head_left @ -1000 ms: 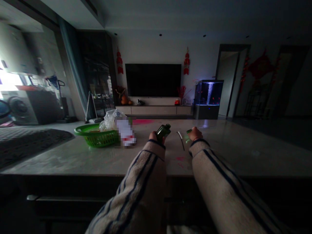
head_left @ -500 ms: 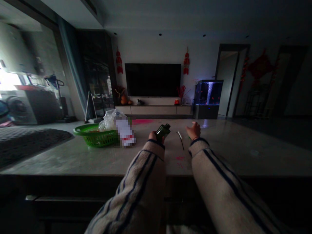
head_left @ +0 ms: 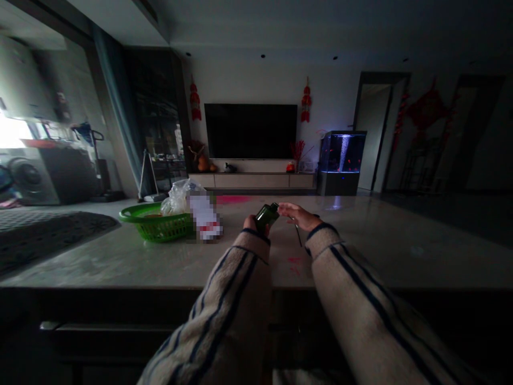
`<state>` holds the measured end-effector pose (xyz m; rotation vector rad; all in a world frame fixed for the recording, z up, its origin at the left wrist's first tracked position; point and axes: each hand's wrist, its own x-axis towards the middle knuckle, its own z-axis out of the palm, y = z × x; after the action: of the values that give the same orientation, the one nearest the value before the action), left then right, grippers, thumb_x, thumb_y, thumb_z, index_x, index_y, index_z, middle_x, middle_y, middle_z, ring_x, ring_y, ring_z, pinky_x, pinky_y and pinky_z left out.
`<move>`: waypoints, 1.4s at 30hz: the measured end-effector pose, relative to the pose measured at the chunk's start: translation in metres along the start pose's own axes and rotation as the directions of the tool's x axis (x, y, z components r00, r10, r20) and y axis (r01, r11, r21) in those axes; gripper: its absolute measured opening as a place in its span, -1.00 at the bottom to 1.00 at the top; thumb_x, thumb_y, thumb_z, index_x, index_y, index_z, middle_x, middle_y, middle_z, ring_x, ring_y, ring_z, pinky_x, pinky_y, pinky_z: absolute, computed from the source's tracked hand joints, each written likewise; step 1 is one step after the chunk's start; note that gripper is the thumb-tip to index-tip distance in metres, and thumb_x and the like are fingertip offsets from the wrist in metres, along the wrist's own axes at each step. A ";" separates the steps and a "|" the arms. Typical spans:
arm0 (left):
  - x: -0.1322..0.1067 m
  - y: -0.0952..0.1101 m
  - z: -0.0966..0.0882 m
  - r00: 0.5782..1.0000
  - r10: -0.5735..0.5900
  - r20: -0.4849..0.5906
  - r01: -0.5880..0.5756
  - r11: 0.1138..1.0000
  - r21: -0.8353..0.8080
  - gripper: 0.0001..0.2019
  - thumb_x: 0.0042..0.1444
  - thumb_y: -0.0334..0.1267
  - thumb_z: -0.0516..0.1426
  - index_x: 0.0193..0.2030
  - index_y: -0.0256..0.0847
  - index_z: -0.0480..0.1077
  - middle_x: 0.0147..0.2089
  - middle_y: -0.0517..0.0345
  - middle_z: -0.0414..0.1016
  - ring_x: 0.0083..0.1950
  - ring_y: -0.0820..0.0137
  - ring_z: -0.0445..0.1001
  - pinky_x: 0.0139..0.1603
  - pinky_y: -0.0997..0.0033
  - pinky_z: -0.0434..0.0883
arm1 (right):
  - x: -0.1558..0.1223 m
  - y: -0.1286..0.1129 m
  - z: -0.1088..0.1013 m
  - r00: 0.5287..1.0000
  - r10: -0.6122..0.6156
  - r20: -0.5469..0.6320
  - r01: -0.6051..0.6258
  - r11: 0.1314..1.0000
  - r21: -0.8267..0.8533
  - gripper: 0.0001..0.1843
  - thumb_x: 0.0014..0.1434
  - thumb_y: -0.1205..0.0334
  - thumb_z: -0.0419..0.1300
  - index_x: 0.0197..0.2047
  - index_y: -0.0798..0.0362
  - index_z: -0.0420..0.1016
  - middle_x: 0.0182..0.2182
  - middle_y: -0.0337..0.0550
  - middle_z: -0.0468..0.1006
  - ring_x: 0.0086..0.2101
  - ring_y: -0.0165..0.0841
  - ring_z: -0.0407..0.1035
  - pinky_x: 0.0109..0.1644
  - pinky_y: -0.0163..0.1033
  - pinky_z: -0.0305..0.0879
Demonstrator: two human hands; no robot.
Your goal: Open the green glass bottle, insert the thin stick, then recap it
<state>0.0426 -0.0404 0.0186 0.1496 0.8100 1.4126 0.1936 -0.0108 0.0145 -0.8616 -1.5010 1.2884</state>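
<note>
A dark green bottle (head_left: 266, 215) is gripped in my left hand (head_left: 250, 222), tilted so its uncapped neck leans to the right. My right hand (head_left: 298, 215) is at the bottle's mouth, fingers stretched out to the left; whether the fingertips touch the rim I cannot tell. Below that hand, a thin dark tube-like strip (head_left: 298, 235) lies on the table, its upper part mostly covered by the hand. I see nothing held in the right hand, though its palm side is hidden.
On the left of the pale table (head_left: 240, 267) stands a green basket (head_left: 164, 227) with a clear plastic bag (head_left: 178, 198) in it. A blurred white and red packet (head_left: 205, 216) leans at its right side. Pink marks (head_left: 294, 264) stain the tabletop near the front edge.
My right hand has moved left from beside the strip to the bottle's mouth, and its curled fingers have straightened. The left hand and bottle have barely moved.
</note>
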 end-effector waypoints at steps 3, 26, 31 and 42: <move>0.004 0.000 0.000 0.997 0.072 -0.032 -0.069 0.992 0.103 -0.73 0.08 -0.22 -0.06 -0.18 -0.35 0.31 -0.44 -0.02 0.30 -0.49 0.34 0.36 -0.80 0.59 0.16 | -0.006 -0.002 0.012 1.000 0.031 -0.006 -0.031 0.996 -0.078 -0.51 -0.28 0.08 0.33 -0.21 -0.01 0.41 -0.19 -0.21 0.50 -0.07 -0.30 0.28 -0.14 -0.27 0.15; 0.017 -0.004 0.001 0.987 0.119 0.109 -0.127 0.989 0.073 -0.73 0.09 -0.26 -0.10 -0.16 -0.31 0.30 -0.48 0.02 0.34 -0.52 0.34 0.39 -0.59 0.38 0.38 | -0.009 -0.006 0.030 0.984 -0.169 0.054 0.173 0.982 -0.075 -0.54 -0.25 0.06 0.29 -0.22 0.06 0.44 -0.24 -0.18 0.48 -0.21 -0.36 0.32 -0.13 -0.25 0.15; 0.017 -0.003 -0.002 0.988 0.067 0.136 -0.091 0.980 0.177 -0.72 0.08 -0.24 -0.11 -0.19 -0.29 0.33 -0.46 -0.02 0.38 -0.47 0.28 0.41 -0.49 0.24 0.40 | -0.008 -0.006 0.029 0.981 -0.192 0.007 0.192 0.978 -0.078 -0.55 -0.25 0.05 0.29 -0.24 0.06 0.46 -0.25 -0.19 0.49 -0.22 -0.36 0.33 -0.12 -0.23 0.15; 0.014 -0.003 -0.001 0.997 0.033 0.063 -0.040 0.993 0.111 -0.77 0.08 -0.25 -0.10 -0.19 -0.28 0.25 -0.31 -0.09 0.35 -0.31 0.18 0.42 -0.41 0.18 0.38 | 0.010 0.009 0.022 0.957 -0.271 -0.101 0.262 0.961 -0.092 -0.59 -0.28 0.07 0.30 -0.32 0.11 0.45 -0.36 -0.20 0.51 -0.33 -0.37 0.36 -0.19 -0.24 0.24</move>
<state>0.0441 -0.0283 0.0106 0.2941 0.8396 1.3910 0.1695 -0.0062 0.0080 -0.7390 -1.5261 0.9739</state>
